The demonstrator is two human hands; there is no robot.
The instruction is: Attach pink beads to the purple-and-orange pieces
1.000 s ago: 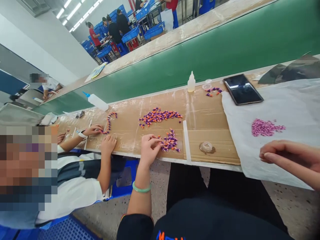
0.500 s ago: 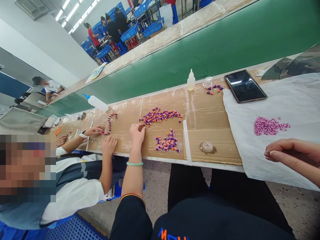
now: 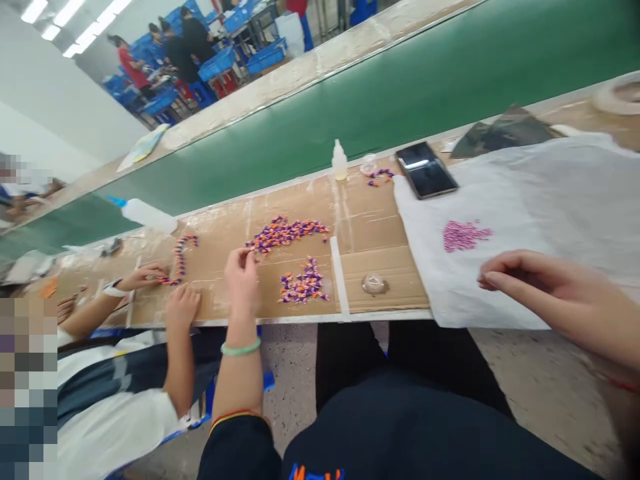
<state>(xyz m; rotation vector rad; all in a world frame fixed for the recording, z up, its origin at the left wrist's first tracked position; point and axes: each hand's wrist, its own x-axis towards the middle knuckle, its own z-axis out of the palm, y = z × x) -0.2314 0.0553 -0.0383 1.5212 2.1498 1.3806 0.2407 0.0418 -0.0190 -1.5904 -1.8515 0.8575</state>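
My left hand (image 3: 241,272), with a green bangle on its wrist, rests on the cardboard-covered bench, its fingertips pinched at the left end of a long pile of purple and orange pieces (image 3: 287,231). What the fingers hold is too small to see. A smaller pile of the same pieces (image 3: 303,285) lies just right of that hand. My right hand (image 3: 537,288) hovers over the near edge of a white plastic sheet (image 3: 540,193), fingers closed together. A heap of pink pieces (image 3: 464,235) lies on the sheet beyond it.
A co-worker's two hands (image 3: 163,290) work at a curved row of pieces (image 3: 179,257) on my left. A phone (image 3: 425,170), a small glue bottle (image 3: 339,161), a larger squeeze bottle (image 3: 143,213) and a small clear cap (image 3: 373,284) lie on the bench. A green conveyor belt (image 3: 400,87) runs behind.
My left hand left the small near pile and moved up to the left end of the long pile. The view swung right, and my right hand came further into view.
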